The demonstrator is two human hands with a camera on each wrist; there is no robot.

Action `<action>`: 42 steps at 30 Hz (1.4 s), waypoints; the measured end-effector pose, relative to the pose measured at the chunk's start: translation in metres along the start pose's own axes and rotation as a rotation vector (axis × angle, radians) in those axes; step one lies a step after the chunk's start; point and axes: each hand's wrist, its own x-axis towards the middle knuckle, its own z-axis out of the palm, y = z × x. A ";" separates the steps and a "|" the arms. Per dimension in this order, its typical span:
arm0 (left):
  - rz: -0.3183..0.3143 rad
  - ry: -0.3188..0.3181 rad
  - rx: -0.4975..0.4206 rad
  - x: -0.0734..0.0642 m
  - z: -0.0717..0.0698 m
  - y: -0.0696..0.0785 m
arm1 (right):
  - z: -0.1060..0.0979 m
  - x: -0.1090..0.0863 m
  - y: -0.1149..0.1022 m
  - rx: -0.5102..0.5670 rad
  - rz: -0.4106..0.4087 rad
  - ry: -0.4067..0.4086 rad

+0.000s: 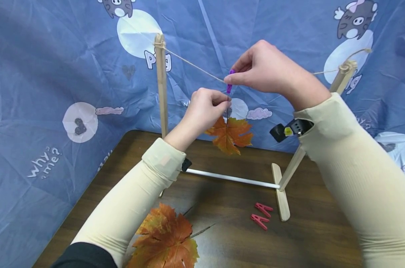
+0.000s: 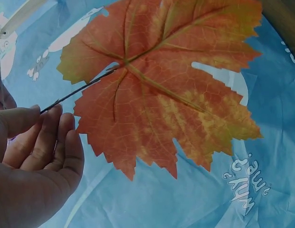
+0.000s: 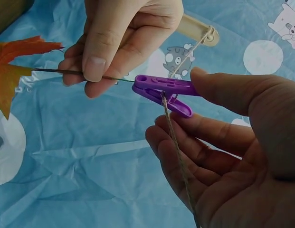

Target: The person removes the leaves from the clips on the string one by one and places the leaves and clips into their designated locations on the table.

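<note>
An orange-red artificial maple leaf (image 1: 230,134) hangs by its thin dark stem, which my left hand (image 1: 207,108) pinches between thumb and fingers. In the left wrist view the leaf (image 2: 161,80) spreads out beyond my left hand (image 2: 40,152). Above it, my right hand (image 1: 264,69) pinches the handles of a purple clothespin (image 1: 229,87). Seen from the right wrist, the tip of the stem meets the nose of the clothespin (image 3: 157,84), and twine (image 3: 173,135) crosses between its two halves. My right thumb (image 3: 223,90) lies on one handle, fingertips on the other.
The twine runs between two wooden posts (image 1: 161,89) of a stand with a white crossbar (image 1: 232,178). Two red clothespins (image 1: 260,221) lie on the brown table (image 1: 235,212). More orange leaves (image 1: 169,240) lie at the front left. A blue patterned cloth (image 1: 71,70) hangs behind.
</note>
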 end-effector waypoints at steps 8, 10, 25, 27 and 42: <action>0.006 0.011 0.017 -0.001 -0.001 0.000 | 0.001 -0.001 0.000 -0.023 -0.012 0.023; 0.007 0.013 0.022 -0.001 -0.002 0.000 | 0.000 -0.001 0.001 -0.039 -0.021 0.032; -0.005 -0.013 0.018 -0.005 -0.002 0.000 | -0.004 -0.004 -0.001 -0.014 0.014 0.126; -0.008 -0.019 0.020 -0.006 -0.002 0.000 | -0.005 -0.005 -0.001 -0.006 0.024 0.143; -0.024 -0.076 0.055 -0.017 -0.007 0.003 | -0.015 -0.023 -0.004 0.018 0.042 0.281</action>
